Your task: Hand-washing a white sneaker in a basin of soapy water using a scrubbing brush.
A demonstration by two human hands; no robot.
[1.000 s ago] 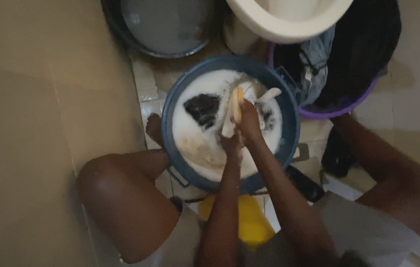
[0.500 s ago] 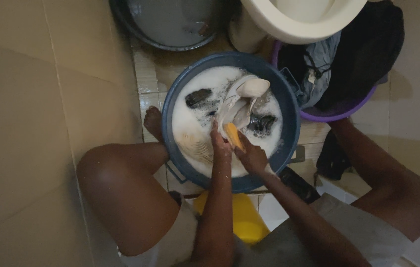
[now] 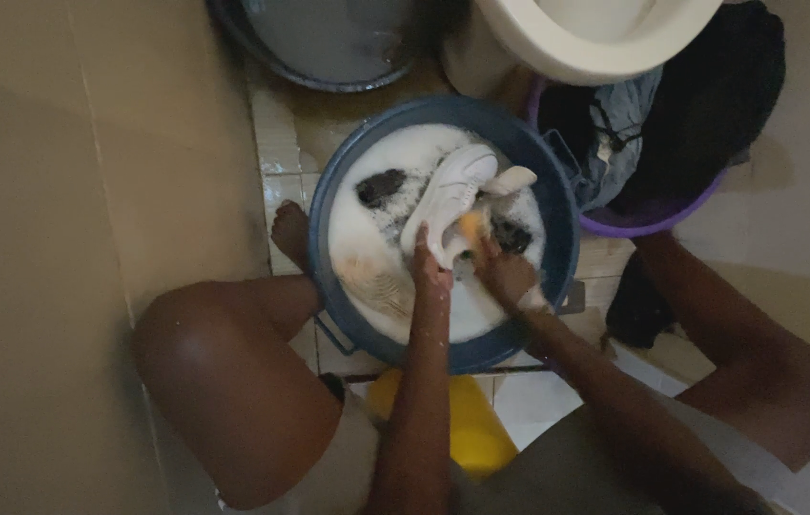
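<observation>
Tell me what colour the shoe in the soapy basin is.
White: the shoe, held by the left hand, shows best in the head view.

left hand (image 3: pixel 429 270) grips white shoe (image 3: pixel 450 195) | right hand (image 3: pixel 505 275) beside | blue basin (image 3: pixel 328 191)

A single head-worn camera looks almost straight down from above a seated person, close over a blue basin (image 3: pixel 557 205) on the tiled floor (image 3: pixel 281 143), with a wall at left and a toilet bowl (image 3: pixel 605 43) at the top edge.
</observation>
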